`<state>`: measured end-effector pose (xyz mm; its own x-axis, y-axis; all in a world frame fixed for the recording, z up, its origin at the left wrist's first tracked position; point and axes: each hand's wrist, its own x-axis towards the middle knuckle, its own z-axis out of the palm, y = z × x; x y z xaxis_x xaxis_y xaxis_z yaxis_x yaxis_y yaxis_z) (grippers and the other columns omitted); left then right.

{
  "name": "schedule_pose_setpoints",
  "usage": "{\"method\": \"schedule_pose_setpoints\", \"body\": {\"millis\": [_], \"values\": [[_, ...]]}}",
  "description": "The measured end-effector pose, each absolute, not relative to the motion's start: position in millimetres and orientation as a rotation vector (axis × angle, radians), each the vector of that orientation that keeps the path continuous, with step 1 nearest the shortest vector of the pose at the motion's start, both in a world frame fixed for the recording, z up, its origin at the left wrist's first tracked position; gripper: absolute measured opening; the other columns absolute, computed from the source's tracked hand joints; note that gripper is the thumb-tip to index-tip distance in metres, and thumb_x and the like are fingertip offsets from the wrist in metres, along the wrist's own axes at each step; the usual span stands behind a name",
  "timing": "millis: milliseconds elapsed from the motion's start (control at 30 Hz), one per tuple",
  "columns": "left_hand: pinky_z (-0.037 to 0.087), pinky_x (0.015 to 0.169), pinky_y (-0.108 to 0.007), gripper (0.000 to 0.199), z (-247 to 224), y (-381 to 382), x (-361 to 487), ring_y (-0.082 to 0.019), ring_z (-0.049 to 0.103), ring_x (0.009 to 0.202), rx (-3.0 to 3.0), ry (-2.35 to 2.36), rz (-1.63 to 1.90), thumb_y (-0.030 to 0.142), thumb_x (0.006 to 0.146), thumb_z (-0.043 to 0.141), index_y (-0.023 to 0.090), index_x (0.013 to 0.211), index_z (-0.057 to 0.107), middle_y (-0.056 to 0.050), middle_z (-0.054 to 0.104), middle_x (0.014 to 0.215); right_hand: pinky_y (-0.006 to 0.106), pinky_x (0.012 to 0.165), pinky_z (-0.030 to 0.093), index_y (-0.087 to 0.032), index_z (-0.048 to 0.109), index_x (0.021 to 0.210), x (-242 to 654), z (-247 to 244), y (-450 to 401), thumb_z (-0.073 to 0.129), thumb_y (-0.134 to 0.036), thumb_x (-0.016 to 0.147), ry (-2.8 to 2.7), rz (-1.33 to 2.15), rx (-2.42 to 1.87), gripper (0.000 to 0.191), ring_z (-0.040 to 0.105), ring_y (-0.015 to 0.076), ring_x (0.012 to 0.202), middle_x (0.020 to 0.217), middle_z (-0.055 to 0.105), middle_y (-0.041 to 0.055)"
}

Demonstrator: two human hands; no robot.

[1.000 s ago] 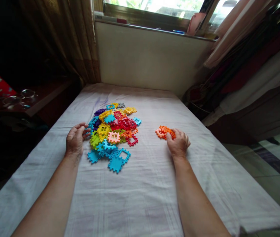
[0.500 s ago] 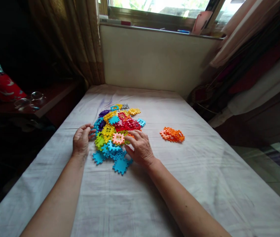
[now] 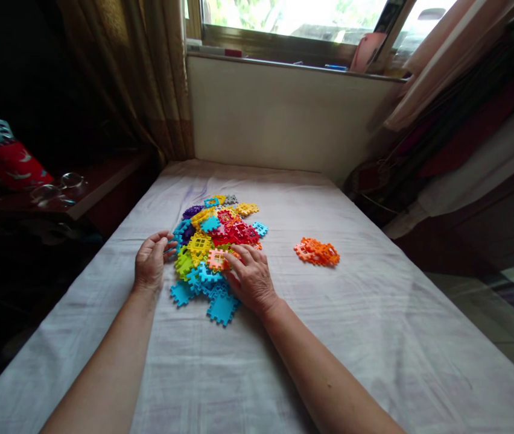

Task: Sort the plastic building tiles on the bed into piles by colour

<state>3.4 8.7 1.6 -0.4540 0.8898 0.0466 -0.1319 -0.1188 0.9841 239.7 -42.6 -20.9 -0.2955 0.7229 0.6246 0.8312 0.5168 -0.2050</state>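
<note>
Peach tile (image 3: 212, 260) lies partly hidden by the right hand (image 3: 251, 278)

A bright window (image 3: 291, 23) tops a pale wall (image 3: 279, 117).

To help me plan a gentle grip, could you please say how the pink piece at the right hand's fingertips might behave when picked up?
The pink piece looks like moulded plastic, so it would probably stay stiff. Its cut-out window suggests it is light for its size. Its toothed edges might snag neighbouring pieces in the pile.
</note>
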Motion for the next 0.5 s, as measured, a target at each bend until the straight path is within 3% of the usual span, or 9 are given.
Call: {"method": "schedule_pose_setpoints", "body": {"millis": [133,300,500], "values": [[0.052,0.060,-0.024,0.032,4.1,7.4,4.9,-0.013,0.066,0.071,0.907,1.373,1.675,0.035,0.064,0.066,0.018,0.091,0.063,-0.003,0.068,0.088,0.039,0.097,0.039,-0.031,0.071,0.107,237.1,-16.7,-42.4,0.058,-0.031,0.095,-2.063,-0.238,-1.251,0.018,0.055,0.0227,0.116,0.122,0.069,0.0034],[0.052,0.060,-0.023,0.030,7.2,6.8,7.1,-0.012,0.065,0.069,0.866,1.386,1.685,0.033,0.062,0.066,0.018,0.088,0.064,-0.003,0.068,0.086,0.035,0.094,0.043,-0.027,0.072,0.105,257.4,-5.5,-40.7,0.054,-0.030,0.096,-1.921,-0.183,-1.248,0.020,0.061,0.0199,0.105,0.109,0.072,0.0046],[0.051,0.058,-0.020,0.031,7.9,7.6,7.6,-0.011,0.064,0.069,0.843,1.389,1.688,0.032,0.061,0.067,0.018,0.088,0.065,-0.002,0.068,0.086,0.035,0.085,0.050,-0.018,0.072,0.099,341.3,-9.8,-22.4,0.047,-0.031,0.090,-1.412,-0.130,-1.611,0.030,0.065,0.0218,0.085,0.093,0.074,0.0099]]}}
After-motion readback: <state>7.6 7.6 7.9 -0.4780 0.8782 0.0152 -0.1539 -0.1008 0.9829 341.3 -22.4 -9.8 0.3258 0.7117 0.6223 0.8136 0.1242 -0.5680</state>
